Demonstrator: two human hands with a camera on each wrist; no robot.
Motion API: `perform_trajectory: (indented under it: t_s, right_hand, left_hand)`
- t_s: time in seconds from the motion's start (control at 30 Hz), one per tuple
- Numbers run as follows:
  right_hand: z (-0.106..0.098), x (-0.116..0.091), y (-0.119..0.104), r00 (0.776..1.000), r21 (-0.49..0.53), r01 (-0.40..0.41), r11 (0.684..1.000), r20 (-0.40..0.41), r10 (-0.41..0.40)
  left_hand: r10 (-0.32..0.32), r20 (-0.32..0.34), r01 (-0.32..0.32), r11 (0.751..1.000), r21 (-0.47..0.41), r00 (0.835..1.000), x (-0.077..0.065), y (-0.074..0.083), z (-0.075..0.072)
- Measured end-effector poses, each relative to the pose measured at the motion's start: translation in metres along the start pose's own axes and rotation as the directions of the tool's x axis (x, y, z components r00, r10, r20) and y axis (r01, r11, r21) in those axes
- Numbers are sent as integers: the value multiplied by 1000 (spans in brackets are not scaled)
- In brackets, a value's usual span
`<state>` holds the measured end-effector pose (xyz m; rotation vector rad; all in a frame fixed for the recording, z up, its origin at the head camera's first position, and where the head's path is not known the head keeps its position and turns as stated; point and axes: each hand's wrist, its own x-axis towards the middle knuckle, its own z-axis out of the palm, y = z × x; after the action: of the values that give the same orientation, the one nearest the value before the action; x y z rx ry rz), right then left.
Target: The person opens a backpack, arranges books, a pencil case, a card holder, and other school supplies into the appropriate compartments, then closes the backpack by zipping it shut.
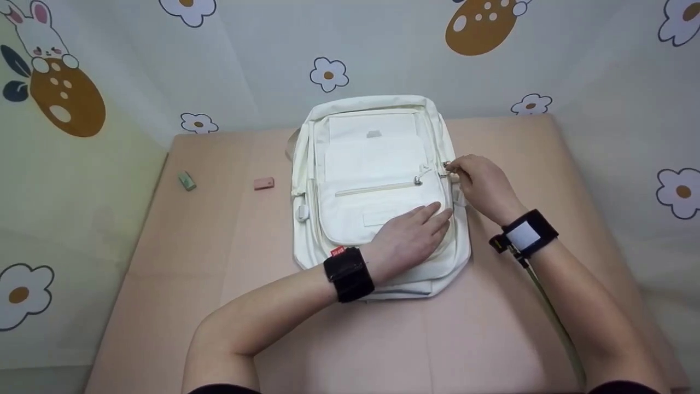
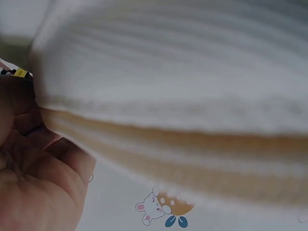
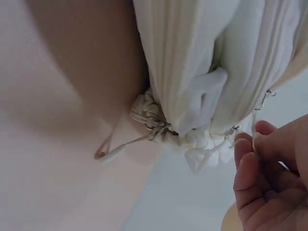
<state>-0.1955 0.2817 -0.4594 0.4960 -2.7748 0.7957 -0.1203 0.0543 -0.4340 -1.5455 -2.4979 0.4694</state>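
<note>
A white backpack [image 1: 377,158] lies front side up on the table, its top toward the patterned cloth. My left hand [image 1: 410,241] rests on the lower right of its front pocket, fingers straight. In the left wrist view, the palm lies beside a blurred white fold of the bag [image 2: 168,82]. At the bag's right side, my right hand [image 1: 486,183] pinches a zipper pull [image 3: 254,120] between thumb and fingers. Another white loop-shaped pull [image 3: 197,160] hangs nearby in the right wrist view, next to gathered side fabric [image 3: 147,109]. A short front zipper [image 1: 377,188] runs across the pocket.
Left of the backpack, a small pink block [image 1: 264,183] and a small green block [image 1: 186,180] lie on the pinkish table [image 1: 229,230]. A cloth [image 1: 262,60] with flowers and rabbits hangs behind and at both sides. A cable [image 1: 552,314] runs along the right forearm.
</note>
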Motion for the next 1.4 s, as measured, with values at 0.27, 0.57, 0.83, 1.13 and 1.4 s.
perform_trajectory:
  t_s: [0.27, 0.57, 0.83, 1.13, 1.4]
  right_hand:
    - [7, -2, -4, 998, -46, 54, 997, -19, -55]
    - [9, -5, -4, 985, -155, 108, 982, -114, -126]
    - [7, -12, -4, 961, -235, 197, 952, -144, -234]
    - [-3, -27, -17, 948, -264, 257, 930, -119, -295]
    - [-7, -42, -26, 932, -235, 303, 924, -129, -339]
  left_hand:
    - [-14, -25, 13, 1000, -20, 1000, 0, 0, 2]
    - [-46, -28, 45, 999, -30, 999, -1, 1, 5]
    - [-46, 9, 47, 997, -63, 999, -1, 2, 2]
    - [-42, 23, 44, 997, -64, 999, -1, 1, 1]
    - [-47, 26, 49, 996, -73, 999, 0, 1, 1]
